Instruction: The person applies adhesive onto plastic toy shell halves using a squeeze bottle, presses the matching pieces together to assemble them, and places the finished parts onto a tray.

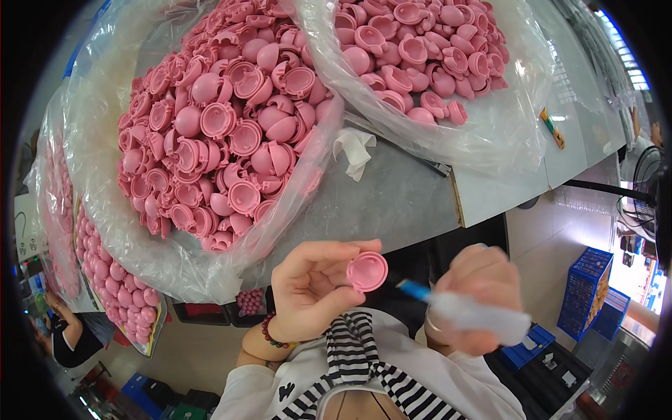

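Note:
My left hand (302, 288) pinches a small pink plastic half shell (368, 271) between thumb and fingers, its hollow side showing. A beaded bracelet circles that wrist. Closed round a slim tool (483, 316) is my right hand (486, 276), blurred by motion. The tool has a pale, whitish handle and a blue neck that narrows to a dark tip pointing toward the half shell. A gap separates the tip from the shell. What kind of tool it is, I cannot make out. Both hands are in front of the table's near edge.
Clear plastic bags on the grey table (392, 203) hold a large heap of pink shells (217, 119) and another heap (427, 56). A white tissue (355, 150) and an orange-green tool (552, 129) lie there too. Pink balls (119, 283) fill a container at left. Blue crates (586, 290) stand at right.

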### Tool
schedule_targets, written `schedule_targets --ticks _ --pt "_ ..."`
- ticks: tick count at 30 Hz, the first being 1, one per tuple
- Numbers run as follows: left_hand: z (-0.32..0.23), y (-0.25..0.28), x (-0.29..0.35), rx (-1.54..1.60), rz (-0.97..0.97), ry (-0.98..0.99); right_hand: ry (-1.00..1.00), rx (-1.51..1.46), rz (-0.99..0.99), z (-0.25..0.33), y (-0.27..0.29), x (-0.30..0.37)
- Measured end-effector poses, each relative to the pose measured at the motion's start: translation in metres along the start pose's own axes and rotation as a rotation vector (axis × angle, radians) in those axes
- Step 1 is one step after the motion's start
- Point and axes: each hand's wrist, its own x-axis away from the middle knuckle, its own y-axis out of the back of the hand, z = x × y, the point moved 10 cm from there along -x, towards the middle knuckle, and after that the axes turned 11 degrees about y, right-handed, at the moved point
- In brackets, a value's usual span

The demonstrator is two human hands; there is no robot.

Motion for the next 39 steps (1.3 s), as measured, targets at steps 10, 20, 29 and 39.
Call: schedule_targets --ticks 10,20,29,39 --pt "0.022 -0.014 0.0 0.655 0.26 0.314 -0.518 0.829 -0.283 -0.109 0.208 0.011" --pt "-0.016 -0.008 -0.003 -0.14 0.023 -0.037 0.073 0.993 0.086 -0.059 0.101 -0.044" --pt "0.007 0.013 0.016 0.012 -0.186 0.066 -0.318 0.536 0.423 -0.105 0.022 -0.049" --pt "-0.008 0.029 0.011 -0.214 -0.184 -0.101 -0.412 0.347 0.568 -0.064 -0.024 0.013"
